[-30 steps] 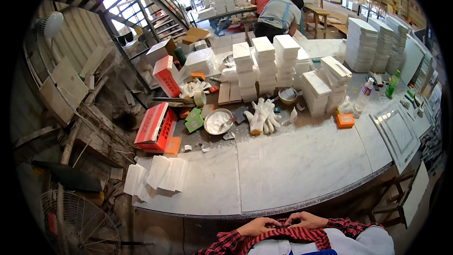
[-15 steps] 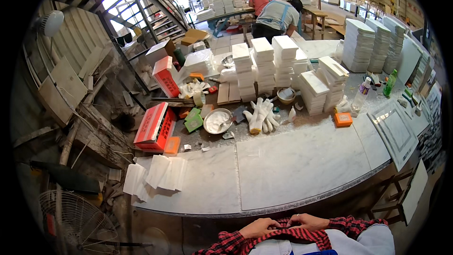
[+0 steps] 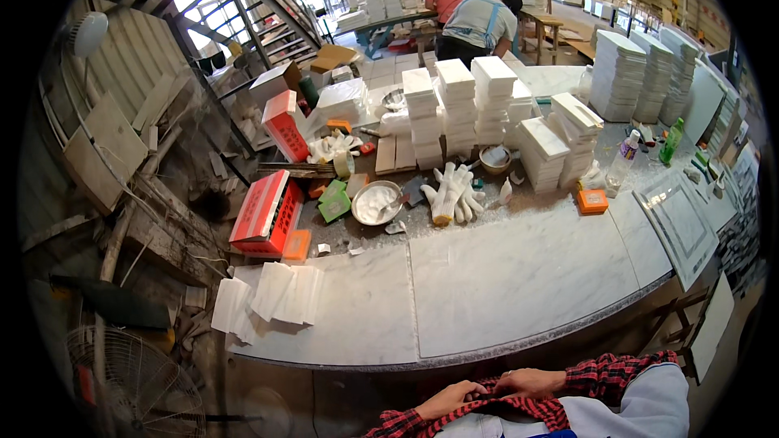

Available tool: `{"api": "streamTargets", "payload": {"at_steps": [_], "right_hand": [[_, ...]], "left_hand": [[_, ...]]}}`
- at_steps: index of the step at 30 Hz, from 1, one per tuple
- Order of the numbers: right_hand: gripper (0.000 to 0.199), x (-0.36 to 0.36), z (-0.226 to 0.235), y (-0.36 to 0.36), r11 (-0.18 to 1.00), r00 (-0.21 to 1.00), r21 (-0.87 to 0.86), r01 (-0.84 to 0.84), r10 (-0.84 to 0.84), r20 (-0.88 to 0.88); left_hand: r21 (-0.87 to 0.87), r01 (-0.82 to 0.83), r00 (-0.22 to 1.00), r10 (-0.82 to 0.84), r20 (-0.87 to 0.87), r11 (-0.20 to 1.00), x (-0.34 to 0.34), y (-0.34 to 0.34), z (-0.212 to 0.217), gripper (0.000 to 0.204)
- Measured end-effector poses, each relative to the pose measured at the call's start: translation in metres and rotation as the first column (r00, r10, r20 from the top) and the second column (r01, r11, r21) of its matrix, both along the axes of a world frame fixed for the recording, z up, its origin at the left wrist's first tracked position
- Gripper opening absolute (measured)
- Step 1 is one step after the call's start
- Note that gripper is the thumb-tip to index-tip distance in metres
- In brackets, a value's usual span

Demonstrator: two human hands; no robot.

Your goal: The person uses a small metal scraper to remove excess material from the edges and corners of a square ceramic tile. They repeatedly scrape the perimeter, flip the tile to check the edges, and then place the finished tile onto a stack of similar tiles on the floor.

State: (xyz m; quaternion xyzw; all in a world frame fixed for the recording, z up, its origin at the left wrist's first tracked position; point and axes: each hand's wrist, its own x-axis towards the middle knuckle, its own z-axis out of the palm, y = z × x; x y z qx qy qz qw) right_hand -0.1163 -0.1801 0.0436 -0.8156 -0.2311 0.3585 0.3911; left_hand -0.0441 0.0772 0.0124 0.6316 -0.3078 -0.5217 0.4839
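Observation:
At the lower edge of the head view, my left hand (image 3: pixel 449 399) and my right hand (image 3: pixel 531 382) are close together in front of my body. Both have their fingers closed on a red-and-black checked cloth (image 3: pixel 531 414), which looks like part of the shirt. Its edge is bunched between them, and some fingertips are hidden in the folds. Beyond my hands lies the marble-patterned slab (image 3: pixel 519 276) on the workbench; neither hand touches it.
White gloves (image 3: pixel 454 195), a metal bowl of white paste (image 3: pixel 376 203) and a red-and-white carton (image 3: pixel 266 215) are on the bench. Stacks of white tiles (image 3: pixel 419 118) rise behind. Loose white strips (image 3: pixel 276 294) lie left, a caged fan (image 3: pixel 134 381) below. A bending person (image 3: pixel 475 24) works beyond.
Both hands have shifted slightly right and down with the cloth, and its folds lie differently. The things on the bench stay put.

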Motion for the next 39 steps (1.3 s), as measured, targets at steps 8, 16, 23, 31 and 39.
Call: {"api": "streamTargets", "payload": {"at_steps": [8,16,23,31,39], "right_hand": [[0.041,-0.014,-0.009,0.006,0.981,0.983,0.130,0.143,-0.156,0.096],[0.037,-0.009,-0.016,0.005,0.985,0.982,0.061,0.164,-0.168,0.082],[0.042,-0.002,0.003,-0.003,0.978,0.982,0.094,0.184,-0.180,-0.052],[0.047,0.011,0.015,-0.014,0.985,0.988,0.162,0.065,-0.040,-0.152],[0.041,0.014,0.009,-0.014,0.981,0.994,0.168,-0.099,0.104,-0.023]], "left_hand": [[0.017,0.033,0.999,-0.033,0.038,0.999,0.005,0.003,0.011,0.039],[0.120,0.048,0.992,-0.062,0.111,0.992,0.012,-0.002,0.027,0.037],[0.143,0.062,0.951,-0.102,0.293,0.988,0.003,-0.015,-0.009,0.034],[0.114,0.046,0.994,-0.034,-0.105,0.992,0.020,-0.010,0.032,0.036],[0.057,0.149,0.973,-0.156,0.171,0.987,0.023,-0.017,0.037,0.038]]}}
